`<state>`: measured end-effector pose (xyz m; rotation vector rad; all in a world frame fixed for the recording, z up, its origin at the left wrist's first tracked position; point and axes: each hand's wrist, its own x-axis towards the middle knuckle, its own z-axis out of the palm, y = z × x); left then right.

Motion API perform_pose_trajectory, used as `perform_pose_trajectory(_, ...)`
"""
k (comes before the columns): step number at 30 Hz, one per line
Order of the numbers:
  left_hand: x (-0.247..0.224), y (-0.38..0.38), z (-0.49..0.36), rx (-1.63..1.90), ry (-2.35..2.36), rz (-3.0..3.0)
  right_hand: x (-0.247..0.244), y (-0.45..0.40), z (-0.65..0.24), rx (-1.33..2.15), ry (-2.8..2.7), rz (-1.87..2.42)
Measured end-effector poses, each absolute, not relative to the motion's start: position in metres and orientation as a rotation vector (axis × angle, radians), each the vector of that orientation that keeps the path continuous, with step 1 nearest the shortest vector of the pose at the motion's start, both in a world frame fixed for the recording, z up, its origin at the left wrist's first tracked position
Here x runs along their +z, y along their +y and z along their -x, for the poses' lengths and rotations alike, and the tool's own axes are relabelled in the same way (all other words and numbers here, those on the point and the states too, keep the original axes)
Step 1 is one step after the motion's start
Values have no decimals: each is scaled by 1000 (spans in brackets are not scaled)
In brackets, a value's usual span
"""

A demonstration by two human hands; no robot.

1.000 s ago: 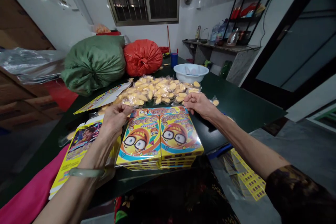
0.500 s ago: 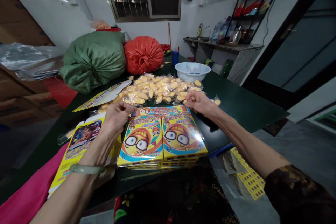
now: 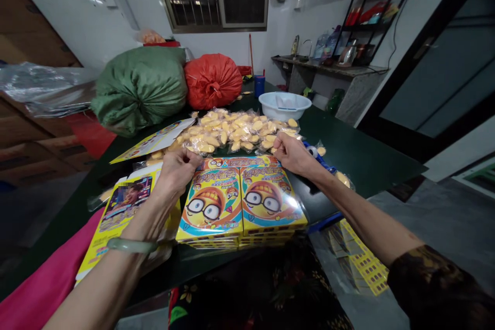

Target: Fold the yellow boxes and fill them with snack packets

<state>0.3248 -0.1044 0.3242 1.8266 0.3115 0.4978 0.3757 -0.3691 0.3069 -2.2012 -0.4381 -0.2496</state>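
On my feed the left hand (image 3: 177, 171) is curled, fingertips right at the far edge of the stacked cartoon-printed packs (image 3: 240, 201); can't tell if it's pinching anything. Right hand (image 3: 294, 154) is loosely curled, just past the packs' far corner, by the heap of wrapped yellow pieces (image 3: 232, 134); grip unclear too. Packs lie flat in two stacks on the dark green table (image 3: 359, 149), heap directly behind, white plastic basin (image 3: 284, 105) beyond.

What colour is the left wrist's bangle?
The bangle is pale green, clearest in the head view.
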Motion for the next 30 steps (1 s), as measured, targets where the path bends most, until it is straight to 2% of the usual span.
perform_pose_trajectory(6,325,-106,-321,447,277,-1853,301,-372,-375,-138,-305,2029)
perform_pose_trajectory(12,319,-104,-323,455,309,-1864,290,-378,-375,217,-155,1764)
perform_pose_trajectory(30,314,-104,-328,423,338,-1983,287,-377,-374,290,-166,1700)
